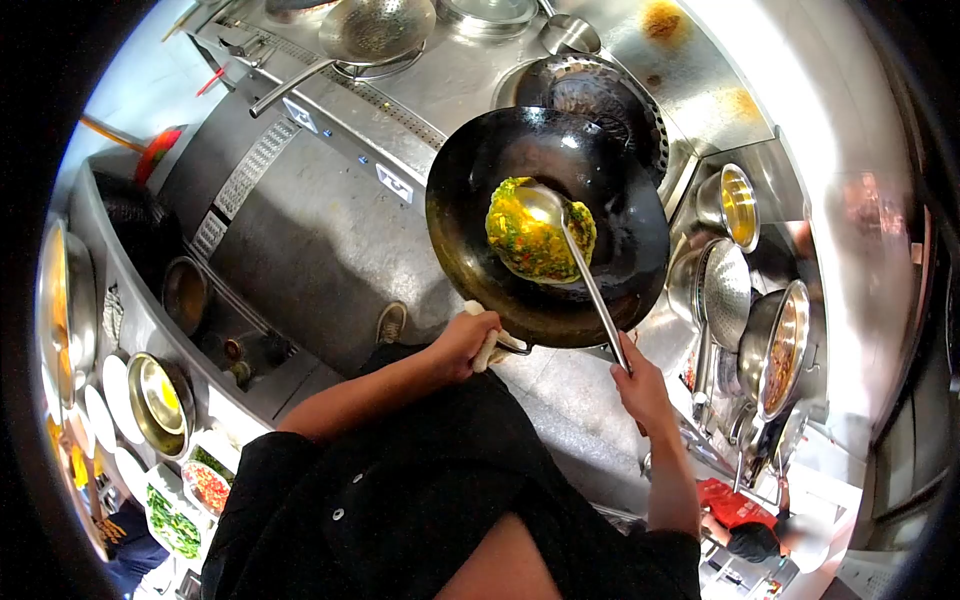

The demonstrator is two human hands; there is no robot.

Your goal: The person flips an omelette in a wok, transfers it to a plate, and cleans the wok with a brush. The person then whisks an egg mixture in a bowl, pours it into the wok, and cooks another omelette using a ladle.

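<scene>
Black wok [470,215], partly covering burner [590,85] in view. Ladle [592,281] slants across wok, bowl against egg. Egg [530,255], yellow flecked green and red, lies around wok's middle. Left hand [463,346] closed on cloth [489,352] at wok's near rim. Right hand [643,388] gripping ladle's handle.

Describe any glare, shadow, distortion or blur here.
Head view: strong fisheye curvature, black corners; head view: glare on the curved white panel at right and a highlight in the round black metal wok; head view: a soft shadow on the grey floor; head view: the long silver metal ladle looks crisp, the head of the person in red smeared.
</scene>
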